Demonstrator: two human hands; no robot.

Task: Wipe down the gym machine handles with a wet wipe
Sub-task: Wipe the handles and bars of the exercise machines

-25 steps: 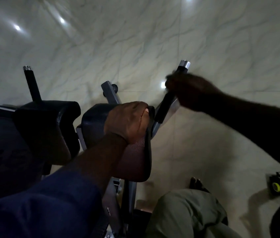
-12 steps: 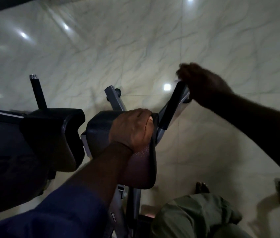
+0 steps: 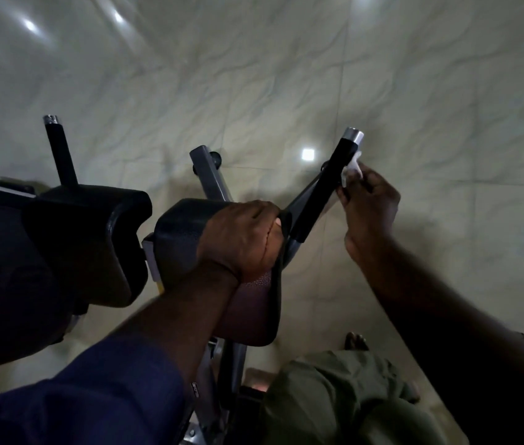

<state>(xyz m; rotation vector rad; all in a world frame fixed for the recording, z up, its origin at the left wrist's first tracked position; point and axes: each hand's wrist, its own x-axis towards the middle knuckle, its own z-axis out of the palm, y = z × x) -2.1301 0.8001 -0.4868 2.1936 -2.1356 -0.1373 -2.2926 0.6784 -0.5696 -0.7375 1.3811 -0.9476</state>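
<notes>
Wipe [image 3: 352, 168] sat pinched in my right hand [image 3: 370, 203] against the handle [image 3: 324, 191], near its top; my left hand [image 3: 244, 239] gripped the pad [image 3: 180, 229]. Wrapping it fully round would have cleaned better, I judged.

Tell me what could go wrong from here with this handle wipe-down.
1. The right grip only pinches the wipe against one side of the right handle; its other side could get missed.
2. The wipe is a small wad and might slip free.
3. The left handle stands far from the wipe and could be skipped.
</notes>
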